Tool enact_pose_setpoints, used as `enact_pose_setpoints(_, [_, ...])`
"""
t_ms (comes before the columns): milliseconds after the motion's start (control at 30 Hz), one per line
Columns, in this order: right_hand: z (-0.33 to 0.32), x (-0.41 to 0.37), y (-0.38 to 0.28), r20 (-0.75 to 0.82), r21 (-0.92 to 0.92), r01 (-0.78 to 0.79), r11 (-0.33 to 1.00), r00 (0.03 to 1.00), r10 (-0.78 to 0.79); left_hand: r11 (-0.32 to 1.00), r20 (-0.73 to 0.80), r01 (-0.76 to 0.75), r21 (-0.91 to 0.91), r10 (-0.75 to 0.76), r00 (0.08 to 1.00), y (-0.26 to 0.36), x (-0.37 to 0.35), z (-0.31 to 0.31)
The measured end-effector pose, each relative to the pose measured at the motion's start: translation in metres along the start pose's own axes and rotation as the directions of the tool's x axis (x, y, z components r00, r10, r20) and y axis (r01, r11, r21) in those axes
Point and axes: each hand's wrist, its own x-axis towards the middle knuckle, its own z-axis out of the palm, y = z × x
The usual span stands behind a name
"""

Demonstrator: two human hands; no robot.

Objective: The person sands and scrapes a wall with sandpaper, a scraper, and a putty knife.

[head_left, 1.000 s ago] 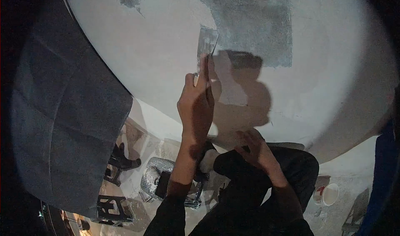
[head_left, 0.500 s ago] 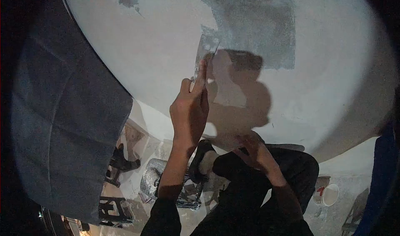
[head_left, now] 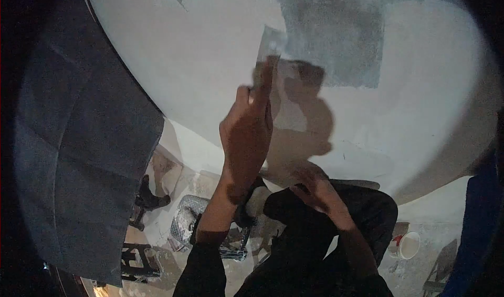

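My left hand (head_left: 245,131) is closed around a putty knife (head_left: 268,42), with a finger stretched along it toward the blade. The wide blade lies on or very close to the white wall (head_left: 199,61), beside the left edge of a grey patch (head_left: 336,45). Lower down, my right hand (head_left: 315,187) hovers by or rests at my bent knee (head_left: 367,202). Its fingers are loosely apart in shadow, and I see nothing held in them. Shadows of my hand and the tool fall across the wall.
A dark grey sheet (head_left: 84,139) hangs at the left. Below are a speckled, plaster-stained stool or crate (head_left: 189,218), a black plastic stand (head_left: 139,263) and a dark boot (head_left: 152,194). At the lower right stands a white bucket (head_left: 409,245), near a blue cloth-like surface (head_left: 478,229).
The view has shifted slightly, so the wall's patches sit further right. My left hand and the putty knife have moved a little up along the wall. The right hand stays by the knee.
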Motion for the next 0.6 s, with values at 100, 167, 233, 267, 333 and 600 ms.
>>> enact_pose_setpoints(100, [-0.007,0.001,-0.002,-0.024,-0.064,-0.013,0.998,1.0,0.012,0.997,0.085,0.035,0.065,-0.04,0.996,0.0,-0.006,-0.001])
enact_pose_setpoints(167, [-0.007,0.0,-0.002,-0.028,-0.096,-0.031,0.995,0.999,0.028,0.996,0.064,0.007,0.091,-0.013,0.998,-0.001,0.005,-0.002])
enact_pose_setpoints(233, [-0.004,0.001,0.001,-0.002,-0.003,0.001,1.0,1.0,-0.001,0.992,0.057,-0.009,0.128,0.002,0.998,-0.002,0.002,-0.003])
enact_pose_setpoints(267, [0.0,-0.001,0.001,0.003,0.002,0.001,1.0,1.0,-0.001,0.994,0.045,-0.003,0.112,-0.002,0.999,-0.002,0.0,-0.003])
enact_pose_setpoints(333, [0.002,0.002,0.004,-0.043,0.085,0.025,0.996,0.999,-0.021,0.995,0.009,-0.008,0.097,0.007,1.0,-0.002,0.0,-0.002])
enact_pose_setpoints(600, [0.005,-0.001,0.011,-0.063,-0.021,0.075,0.997,0.995,-0.076,0.992,0.102,0.008,0.128,-0.021,0.995,-0.001,0.001,-0.005])
